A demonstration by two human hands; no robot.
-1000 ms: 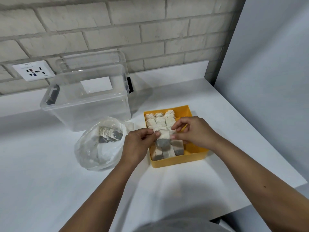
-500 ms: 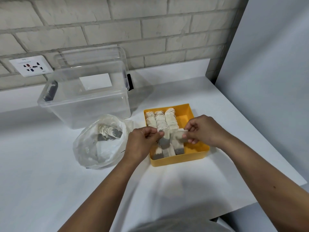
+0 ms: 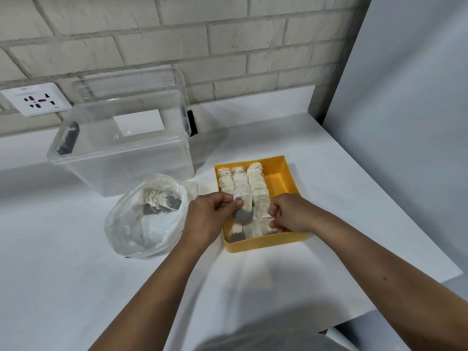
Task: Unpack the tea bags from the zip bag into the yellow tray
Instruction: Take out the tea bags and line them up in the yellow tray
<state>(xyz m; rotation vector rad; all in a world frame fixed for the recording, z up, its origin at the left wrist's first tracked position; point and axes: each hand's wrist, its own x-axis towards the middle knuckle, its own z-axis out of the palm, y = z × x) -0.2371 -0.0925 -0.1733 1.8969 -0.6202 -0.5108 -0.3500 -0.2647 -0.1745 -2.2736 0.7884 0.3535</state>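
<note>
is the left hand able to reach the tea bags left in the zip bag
Probably yes, once it lets go: the left hand pinches a tea bag over the yellow tray. The zip bag lies right beside it, mouth open, loose tea bags showing, nothing between.

The right hand (image 3: 286, 214) hides some tea bags (image 3: 255, 183).

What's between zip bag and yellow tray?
Head view: the left hand, pinching a tea bag, sits in the gap between zip bag and yellow tray.
</note>
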